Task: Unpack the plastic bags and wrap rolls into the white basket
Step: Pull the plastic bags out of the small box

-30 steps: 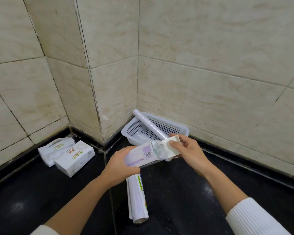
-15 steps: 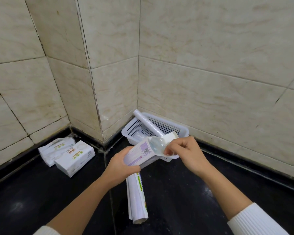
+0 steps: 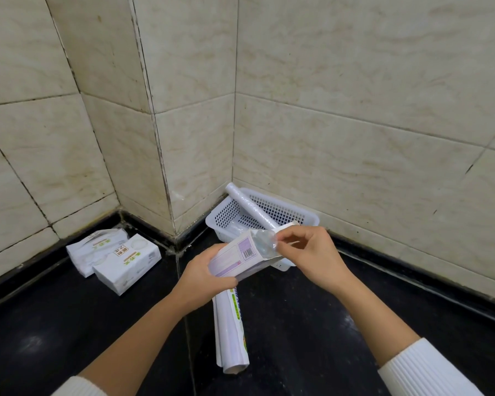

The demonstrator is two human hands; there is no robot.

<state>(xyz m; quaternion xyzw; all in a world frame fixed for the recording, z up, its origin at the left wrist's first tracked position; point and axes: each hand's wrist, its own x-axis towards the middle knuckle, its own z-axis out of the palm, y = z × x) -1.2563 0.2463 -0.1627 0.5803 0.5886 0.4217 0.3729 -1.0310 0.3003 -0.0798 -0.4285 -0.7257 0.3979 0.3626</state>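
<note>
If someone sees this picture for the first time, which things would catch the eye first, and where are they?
First the two hands in the middle: the left hand holds a white and purple box, and the right hand pulls clear plastic from its open end. Behind them, in the tiled corner, stands the white basket with a long roll leaning out of it. On the dark floor, a wrapped roll lies below the hands and two tissue packs lie at the left.

Glossy black floor [image 3: 312,332], matt veined wall tiles [image 3: 355,81], perforated white plastic basket [image 3: 229,215], clear crinkled film [image 3: 265,244].
</note>
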